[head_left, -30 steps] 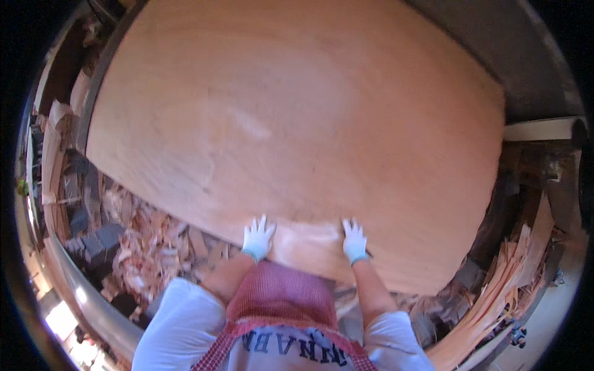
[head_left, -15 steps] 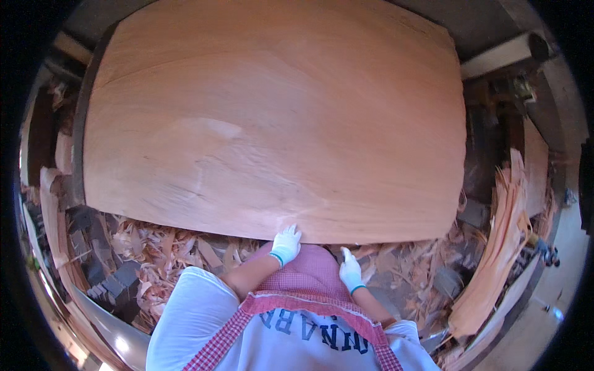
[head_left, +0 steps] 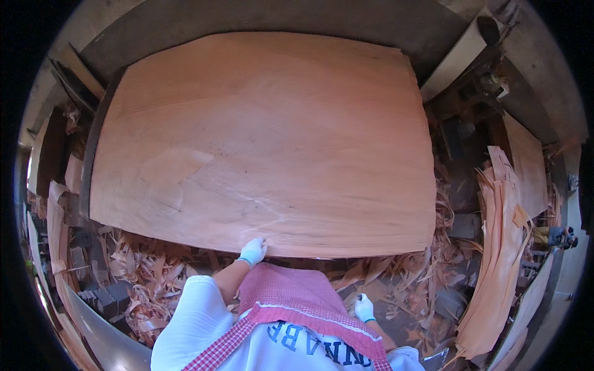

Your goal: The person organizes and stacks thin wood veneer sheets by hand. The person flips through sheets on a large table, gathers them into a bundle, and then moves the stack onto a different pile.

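A large, pale brown sheet of wood (head_left: 266, 142) lies flat in front of the person, filling the middle of the scene, its near edge just beyond the body; whether more sheets lie under it, I cannot tell. The left hand (head_left: 253, 251), in a white glove, rests at that near edge, left of the middle, fingers close together and pointing away from the body; whether they pinch the edge, I cannot tell. The right hand (head_left: 364, 308), also gloved, is apart from the sheet, low beside the right side of the red checked apron (head_left: 291, 290), its fingers curled; a dark spot shows at them, but I cannot tell if it is something held. A dark strip (head_left: 102, 133) runs along the sheet's left edge. Thin wood scraps (head_left: 151, 278) litter the ground on the near side, with grey blocks (head_left: 111, 300) at the near left. Further right stands a bundle of long wood strips (head_left: 498, 247), and a pale tube (head_left: 455, 60) sits at the far right corner.
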A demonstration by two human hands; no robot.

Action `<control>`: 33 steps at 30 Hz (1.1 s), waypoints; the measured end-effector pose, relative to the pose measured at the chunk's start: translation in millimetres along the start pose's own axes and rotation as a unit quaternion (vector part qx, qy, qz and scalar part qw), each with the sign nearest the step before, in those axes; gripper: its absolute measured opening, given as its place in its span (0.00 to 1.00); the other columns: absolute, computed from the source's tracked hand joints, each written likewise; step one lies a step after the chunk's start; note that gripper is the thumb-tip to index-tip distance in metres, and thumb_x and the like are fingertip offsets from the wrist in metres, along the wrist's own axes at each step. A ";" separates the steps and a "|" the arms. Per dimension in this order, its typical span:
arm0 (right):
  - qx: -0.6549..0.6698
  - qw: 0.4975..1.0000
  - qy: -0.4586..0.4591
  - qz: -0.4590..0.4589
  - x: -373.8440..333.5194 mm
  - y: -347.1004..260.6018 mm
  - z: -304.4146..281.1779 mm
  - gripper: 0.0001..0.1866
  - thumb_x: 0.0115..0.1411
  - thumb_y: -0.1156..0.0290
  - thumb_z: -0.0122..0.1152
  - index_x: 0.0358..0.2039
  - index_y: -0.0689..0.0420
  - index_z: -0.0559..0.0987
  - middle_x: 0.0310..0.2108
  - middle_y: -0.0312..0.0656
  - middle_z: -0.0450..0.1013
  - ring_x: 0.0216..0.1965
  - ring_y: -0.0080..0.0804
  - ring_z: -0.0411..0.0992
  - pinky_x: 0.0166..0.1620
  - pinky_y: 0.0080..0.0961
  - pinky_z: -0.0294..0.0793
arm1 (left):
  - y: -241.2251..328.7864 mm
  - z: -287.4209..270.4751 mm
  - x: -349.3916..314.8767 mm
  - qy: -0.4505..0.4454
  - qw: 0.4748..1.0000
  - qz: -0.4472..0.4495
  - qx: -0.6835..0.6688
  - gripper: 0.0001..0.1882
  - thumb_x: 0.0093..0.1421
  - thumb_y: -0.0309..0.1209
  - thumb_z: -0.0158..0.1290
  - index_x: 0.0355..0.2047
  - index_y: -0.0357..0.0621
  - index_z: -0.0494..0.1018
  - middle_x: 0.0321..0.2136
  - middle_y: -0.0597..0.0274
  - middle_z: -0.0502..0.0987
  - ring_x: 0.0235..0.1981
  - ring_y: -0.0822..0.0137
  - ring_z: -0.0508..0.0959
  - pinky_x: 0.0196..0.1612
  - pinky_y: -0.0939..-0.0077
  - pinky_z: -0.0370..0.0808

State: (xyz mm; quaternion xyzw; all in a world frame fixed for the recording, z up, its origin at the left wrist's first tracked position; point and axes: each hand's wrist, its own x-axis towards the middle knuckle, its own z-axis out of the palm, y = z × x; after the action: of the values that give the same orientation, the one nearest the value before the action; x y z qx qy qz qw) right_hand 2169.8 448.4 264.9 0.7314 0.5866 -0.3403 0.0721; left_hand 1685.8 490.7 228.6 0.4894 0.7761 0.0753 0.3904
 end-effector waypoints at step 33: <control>0.438 0.879 0.081 0.173 120.5 459.1 -316.0 0.13 0.62 0.64 0.51 0.26 0.60 0.75 0.16 0.36 0.68 0.11 0.23 0.63 0.13 0.22 0.60 | 392.0 277.3 51.2 -0.120 0.990 -0.014 0.068 0.21 0.57 0.44 0.46 0.41 0.41 0.76 0.41 0.45 0.77 0.45 0.47 0.75 0.49 0.60 0.71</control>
State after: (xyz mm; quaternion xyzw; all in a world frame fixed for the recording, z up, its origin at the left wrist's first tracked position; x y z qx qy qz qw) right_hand 2726.5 567.0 299.5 0.8031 0.2462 -0.4840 -0.2453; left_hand 2137.9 658.8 207.3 0.5094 0.7339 -0.0420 0.4473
